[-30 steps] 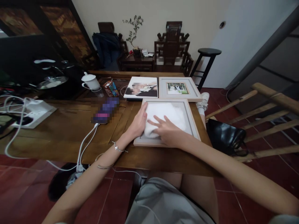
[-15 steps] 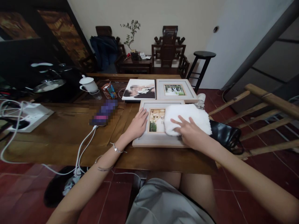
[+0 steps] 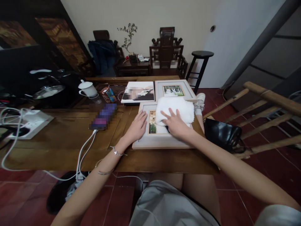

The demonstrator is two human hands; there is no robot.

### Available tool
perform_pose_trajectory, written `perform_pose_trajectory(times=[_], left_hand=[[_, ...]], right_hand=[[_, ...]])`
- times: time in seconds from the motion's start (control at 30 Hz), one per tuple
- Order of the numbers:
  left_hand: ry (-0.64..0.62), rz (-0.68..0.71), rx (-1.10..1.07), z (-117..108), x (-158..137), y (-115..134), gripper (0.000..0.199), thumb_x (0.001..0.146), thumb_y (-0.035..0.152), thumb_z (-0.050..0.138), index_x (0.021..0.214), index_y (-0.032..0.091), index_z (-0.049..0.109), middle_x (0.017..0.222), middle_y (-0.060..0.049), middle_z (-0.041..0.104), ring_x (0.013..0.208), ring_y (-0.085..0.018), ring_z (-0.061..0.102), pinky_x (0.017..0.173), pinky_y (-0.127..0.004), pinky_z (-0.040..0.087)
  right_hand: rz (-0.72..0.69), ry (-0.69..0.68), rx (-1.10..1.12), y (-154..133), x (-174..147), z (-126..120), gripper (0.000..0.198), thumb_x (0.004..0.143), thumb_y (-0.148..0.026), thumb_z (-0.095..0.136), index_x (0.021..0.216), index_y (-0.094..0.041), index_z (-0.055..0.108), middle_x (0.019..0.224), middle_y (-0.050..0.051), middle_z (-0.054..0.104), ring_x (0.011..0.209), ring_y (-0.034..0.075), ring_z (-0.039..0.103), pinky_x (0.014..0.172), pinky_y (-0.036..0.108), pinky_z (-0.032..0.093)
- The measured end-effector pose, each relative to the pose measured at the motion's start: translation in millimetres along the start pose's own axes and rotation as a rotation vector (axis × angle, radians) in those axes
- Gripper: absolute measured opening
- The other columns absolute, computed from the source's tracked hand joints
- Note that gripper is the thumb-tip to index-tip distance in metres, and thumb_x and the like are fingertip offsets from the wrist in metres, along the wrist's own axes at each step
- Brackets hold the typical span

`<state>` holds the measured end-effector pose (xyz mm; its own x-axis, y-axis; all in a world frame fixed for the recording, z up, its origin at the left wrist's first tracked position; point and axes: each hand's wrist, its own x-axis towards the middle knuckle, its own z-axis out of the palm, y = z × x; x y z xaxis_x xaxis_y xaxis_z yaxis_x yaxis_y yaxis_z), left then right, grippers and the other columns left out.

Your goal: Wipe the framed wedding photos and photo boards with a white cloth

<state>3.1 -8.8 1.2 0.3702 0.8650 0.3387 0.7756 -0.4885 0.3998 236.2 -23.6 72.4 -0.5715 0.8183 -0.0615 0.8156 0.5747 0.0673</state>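
A pale picture frame (image 3: 162, 142) lies flat at the table's front edge, a photo in its centre. On its left border rests my left hand (image 3: 138, 126), palm down, fingers stretched out and holding nothing. My right hand (image 3: 176, 125) holds a fluffy white cloth (image 3: 182, 108) down against the frame, fingers fanned over the top. The cloth hides the right part of the photo and the frame's upper right. Just behind lie a second pale frame (image 3: 188, 86) with a photo and a white-edged photo panel (image 3: 138, 91), side by side.
Left on the wooden table (image 3: 68, 138) are a blurred phone (image 3: 103, 116) with white cables, a power strip (image 3: 33, 125), a lidded white cup (image 3: 88, 88), a drink carton (image 3: 108, 95) and a pot (image 3: 48, 92). To the right are a black bag (image 3: 221, 135) and a wooden chair (image 3: 270, 97).
My right hand has slid the white cloth leftward over the frame, covering more of the photo. My left hand stays on the left border. The view has shifted slightly.
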Motion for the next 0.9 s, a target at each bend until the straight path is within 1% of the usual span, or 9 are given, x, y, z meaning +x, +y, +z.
perform_pose_trajectory(times=[0.07,0.23,0.3,0.37,0.5,0.6,0.67,0.8,0.9], left_hand=[[0.004,0.001,0.001,0.4,0.0,0.4,0.049,0.100,0.028,0.035,0.144,0.010,0.051,0.154,-0.017,0.048,0.151,-0.030,0.031,0.123,-0.055,0.027],[0.001,-0.005,0.000,-0.3,0.0,2.3,0.050,0.100,0.028,0.035,0.142,0.008,0.052,0.153,-0.019,0.048,0.151,-0.031,0.031,0.124,-0.053,0.027],[-0.004,-0.006,-0.002,-0.8,0.1,2.8,0.050,0.100,0.028,0.035,0.141,0.006,0.053,0.153,-0.020,0.048,0.151,-0.031,0.031,0.124,-0.053,0.027],[-0.008,-0.006,-0.002,-1.2,0.3,2.9,0.050,0.100,0.027,0.034,0.141,0.005,0.053,0.153,-0.021,0.047,0.151,-0.031,0.031,0.124,-0.053,0.026],[-0.020,0.000,0.012,-1.2,0.6,1.7,0.049,0.100,0.025,0.034,0.142,0.007,0.052,0.154,-0.019,0.047,0.151,-0.030,0.030,0.124,-0.053,0.026],[-0.020,0.007,0.009,-1.8,0.8,1.5,0.049,0.100,0.025,0.035,0.143,0.009,0.051,0.154,-0.019,0.047,0.151,-0.031,0.031,0.123,-0.055,0.026],[-0.027,0.000,0.004,-3.1,0.9,2.4,0.049,0.101,0.026,0.035,0.143,0.008,0.051,0.155,-0.019,0.046,0.151,-0.031,0.030,0.123,-0.055,0.026],[-0.057,-0.017,0.005,-6.3,1.2,5.6,0.052,0.101,0.027,0.033,0.143,0.003,0.051,0.156,-0.022,0.043,0.152,-0.032,0.028,0.124,-0.053,0.024],[-0.060,-0.018,-0.003,-7.5,1.4,6.6,0.052,0.101,0.027,0.033,0.143,0.002,0.051,0.156,-0.022,0.043,0.152,-0.032,0.027,0.124,-0.053,0.024]], right_hand=[[-0.076,-0.110,0.059,-15.4,-24.1,-9.3,0.061,0.078,0.002,0.046,0.134,-0.016,0.064,0.164,0.011,0.033,0.148,0.050,0.024,0.112,0.075,0.026],[-0.288,-0.235,0.170,-38.0,-84.5,-39.1,0.060,0.077,0.002,0.045,0.131,-0.017,0.065,0.164,0.008,0.032,0.148,0.043,0.029,0.114,0.066,0.035],[-0.341,-0.279,0.197,-42.0,-95.8,-44.1,0.061,0.076,0.002,0.045,0.130,-0.017,0.066,0.165,0.006,0.029,0.151,0.041,0.025,0.116,0.064,0.034],[-0.366,-0.267,0.214,-43.4,-96.1,-40.9,0.062,0.076,0.002,0.046,0.131,-0.018,0.066,0.166,0.006,0.028,0.152,0.039,0.021,0.118,0.063,0.032],[-0.319,-0.123,0.216,-33.0,-70.3,-18.6,0.067,0.076,0.003,0.043,0.137,-0.018,0.062,0.165,0.006,0.031,0.152,0.038,0.021,0.118,0.066,0.028],[-0.259,-0.065,0.192,-11.7,-40.5,-4.6,0.066,0.075,0.005,0.042,0.134,-0.016,0.064,0.165,0.008,0.031,0.153,0.040,0.016,0.118,0.071,0.021],[-0.254,-0.045,0.204,5.6,-21.1,-0.2,0.068,0.074,0.006,0.042,0.133,-0.018,0.064,0.165,0.008,0.031,0.154,0.037,0.014,0.118,0.071,0.018],[-0.210,0.072,0.153,30.9,13.1,3.1,0.075,0.071,0.011,0.041,0.138,-0.017,0.059,0.166,0.009,0.026,0.154,0.038,0.014,0.116,0.074,0.019],[-0.103,0.171,0.089,32.9,35.5,5.3,0.076,0.075,0.012,0.042,0.144,-0.016,0.052,0.168,0.011,0.022,0.153,0.042,0.017,0.113,0.075,0.024]])
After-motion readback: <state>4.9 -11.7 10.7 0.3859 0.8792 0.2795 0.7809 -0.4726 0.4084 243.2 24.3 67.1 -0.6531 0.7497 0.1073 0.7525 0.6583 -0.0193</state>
